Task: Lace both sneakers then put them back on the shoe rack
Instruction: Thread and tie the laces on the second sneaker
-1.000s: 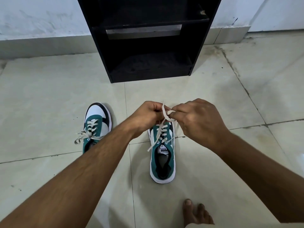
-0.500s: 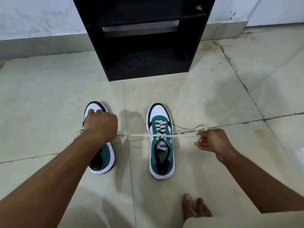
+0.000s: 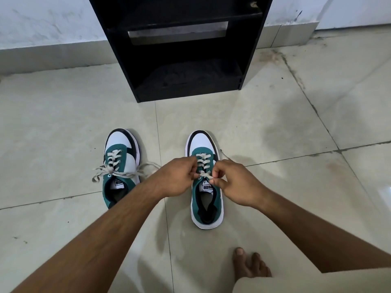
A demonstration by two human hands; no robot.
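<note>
Two green, white and black sneakers stand side by side on the floor tiles, toes toward the rack. The left sneaker has its cream lace tied in a loose bow. The right sneaker is laced, and both hands meet over its upper eyelets. My left hand pinches the lace at the shoe's left side. My right hand pinches the lace end at the right side, near the tongue. A black shoe rack stands behind the shoes, its shelves bare.
A bare foot rests on the floor at the lower right, beside a beige trouser knee. A white wall with a grey skirting runs behind the rack. Tiled floor surrounds the shoes.
Half a second ago both hands were spread wide, pulling the right sneaker's lace taut sideways. Now they have come back together over the shoe's upper eyelets.
</note>
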